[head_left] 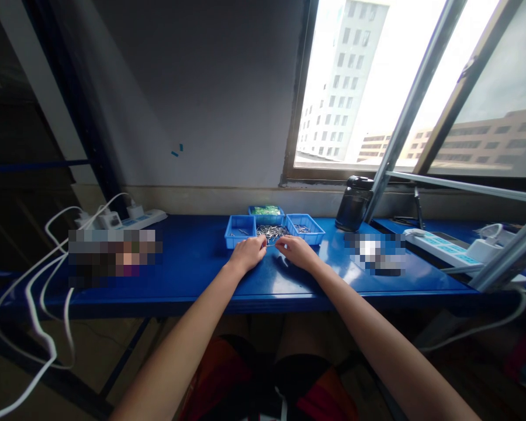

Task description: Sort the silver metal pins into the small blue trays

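Pinching one thin rod (270,245), left hand (249,252) and right hand (297,251); I log metal bits (304,228): left bin (241,241) few, right bin (312,238) more, heap (269,232) between; rear bin (267,220), green contents (265,210).

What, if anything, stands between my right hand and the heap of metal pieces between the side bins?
Nothing visible. The right hand is just in front of the heap, a thin metal piece at its fingertips; the left bin and right bin flank the heap.
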A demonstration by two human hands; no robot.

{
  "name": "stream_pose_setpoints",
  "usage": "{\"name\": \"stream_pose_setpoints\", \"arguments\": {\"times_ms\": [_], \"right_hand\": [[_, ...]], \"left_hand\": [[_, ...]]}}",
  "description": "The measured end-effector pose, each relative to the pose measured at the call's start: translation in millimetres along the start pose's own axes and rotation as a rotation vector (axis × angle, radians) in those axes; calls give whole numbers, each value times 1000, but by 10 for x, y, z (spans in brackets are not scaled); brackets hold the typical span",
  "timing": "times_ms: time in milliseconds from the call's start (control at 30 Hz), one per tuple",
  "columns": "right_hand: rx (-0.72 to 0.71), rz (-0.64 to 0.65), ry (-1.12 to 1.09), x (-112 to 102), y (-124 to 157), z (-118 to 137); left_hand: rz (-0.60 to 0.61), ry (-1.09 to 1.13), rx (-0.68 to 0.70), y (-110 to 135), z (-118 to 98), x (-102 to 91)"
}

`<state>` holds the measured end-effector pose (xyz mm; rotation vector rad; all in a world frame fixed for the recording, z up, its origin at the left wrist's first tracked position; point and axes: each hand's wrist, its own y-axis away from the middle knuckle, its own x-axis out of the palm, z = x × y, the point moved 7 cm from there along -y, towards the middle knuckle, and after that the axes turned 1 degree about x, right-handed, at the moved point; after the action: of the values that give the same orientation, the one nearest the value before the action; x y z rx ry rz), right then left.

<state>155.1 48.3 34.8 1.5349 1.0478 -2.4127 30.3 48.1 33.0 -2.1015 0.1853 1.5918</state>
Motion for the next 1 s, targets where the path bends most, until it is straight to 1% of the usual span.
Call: {"name": "stream_pose_setpoints", "arguments": {"times_ms": [167, 300, 433, 600, 800, 867, 1000], "right_hand": [[31, 16, -19, 6, 1, -14], [83, 38, -69, 36, 5, -52], [102, 54, -105, 51, 10, -67], [81, 63, -127, 37, 16, -39], [53, 62, -140, 15, 13, 7], [45, 54, -127, 6, 10, 25], [32, 29, -73, -5, 7, 39]], "left_hand": [[-2, 8, 5, -1, -9, -6], [16, -3, -41, 11, -4, -11], [25, -8, -63, 13, -5, 8], [15, 12, -56, 6, 6, 26], [20, 74, -62, 18, 27, -50], [10, 117, -35, 18, 21, -87], [-46, 161, 14, 17, 22, -143]]}}
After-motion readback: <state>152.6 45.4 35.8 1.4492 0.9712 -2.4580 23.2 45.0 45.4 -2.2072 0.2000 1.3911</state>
